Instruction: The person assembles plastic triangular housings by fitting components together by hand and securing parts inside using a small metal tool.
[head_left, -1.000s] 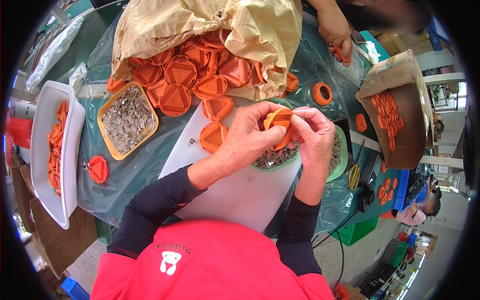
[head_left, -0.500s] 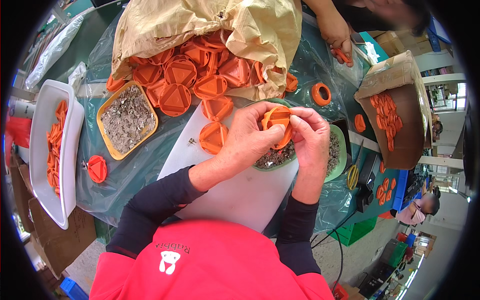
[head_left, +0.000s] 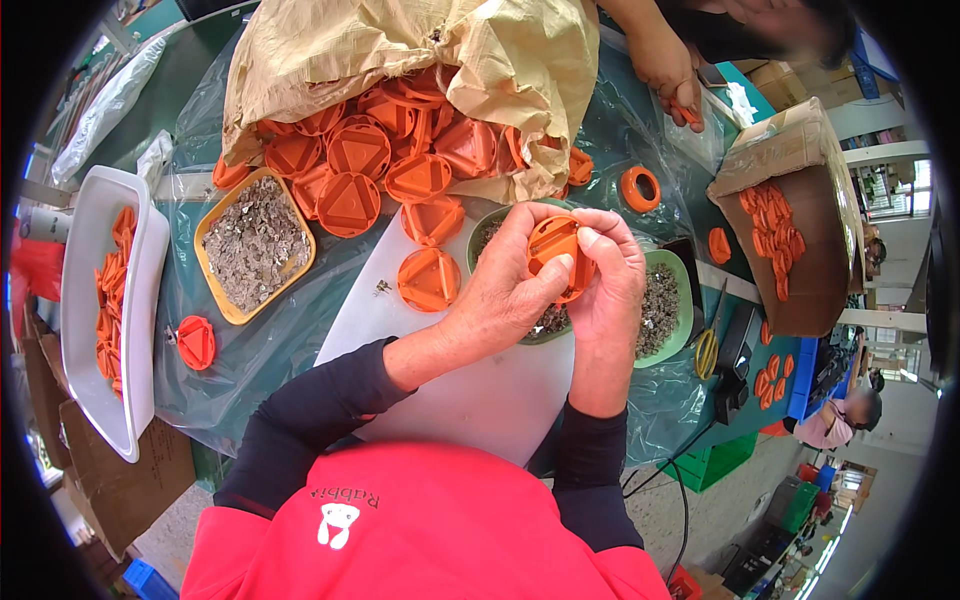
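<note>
Between my two hands is an orange round plastic part (head_left: 552,240) with raised ridges inside. My left hand (head_left: 505,295) grips its left side, thumb across its lower front. On the other side, the fingers and thumb of my right hand (head_left: 612,270) pinch its right edge. Below the hands, partly covered by them, stands a green bowl (head_left: 474,240) of small metal bits. Two similar orange discs, one (head_left: 428,280) nearer and one (head_left: 433,220) farther, lie on the white board (head_left: 440,390) left of my hands.
A tan woven sack (head_left: 420,40) spills orange discs. Left are a yellow tray (head_left: 207,275) of small parts and a white tub (head_left: 150,260). Right are another green bowl (head_left: 685,330), yellow-handled scissors (head_left: 706,352) and a cardboard box (head_left: 800,140). A co-worker's hand (head_left: 665,60) holds orange pieces.
The orange part has turned so its inner face shows more toward me. Both hands have shifted slightly, the right one lower and closer to the left.
</note>
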